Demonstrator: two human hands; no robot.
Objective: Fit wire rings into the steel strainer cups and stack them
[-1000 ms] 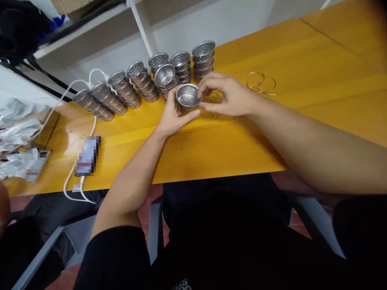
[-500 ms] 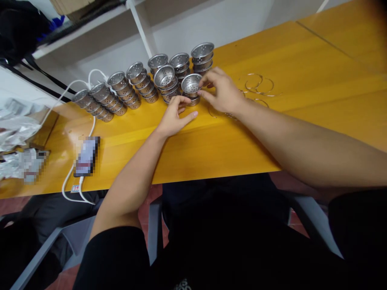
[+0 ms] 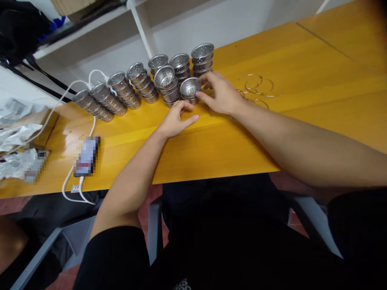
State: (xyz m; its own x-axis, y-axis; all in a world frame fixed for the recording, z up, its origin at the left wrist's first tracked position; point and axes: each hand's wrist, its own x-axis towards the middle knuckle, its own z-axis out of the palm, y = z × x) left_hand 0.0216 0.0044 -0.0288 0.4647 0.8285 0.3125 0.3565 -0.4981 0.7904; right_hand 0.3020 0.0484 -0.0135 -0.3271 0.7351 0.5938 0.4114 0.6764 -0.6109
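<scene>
My right hand point(image 3: 220, 93) pinches the rim of a perforated metal strainer cup point(image 3: 190, 87) between thumb and fingers. That cup sits low on another one, nested in a short stack whose lower part shows just beneath it. My left hand point(image 3: 177, 119) is open, thumb and fingers apart, its fingertips close to the foot of this stack. Left of it stands a taller stack of the same cups point(image 3: 166, 80). Two more stacks, the strainer cups at the back point(image 3: 180, 62) and those at the back right point(image 3: 202, 54), rise behind my hands.
More cup stacks point(image 3: 119, 82) line the left of the yellow table point(image 3: 205, 149). Thin wire rings point(image 3: 260, 84) lie right of my right hand. A phone point(image 3: 87, 157) with a white cable point(image 3: 65, 187) and plastic bags point(image 3: 19, 137) are at left. Shelving stands behind.
The held strainer cup has moved slightly down onto the stack, with my right hand following. My left hand has barely shifted. A bare limb of another person has appeared at the lower left.
</scene>
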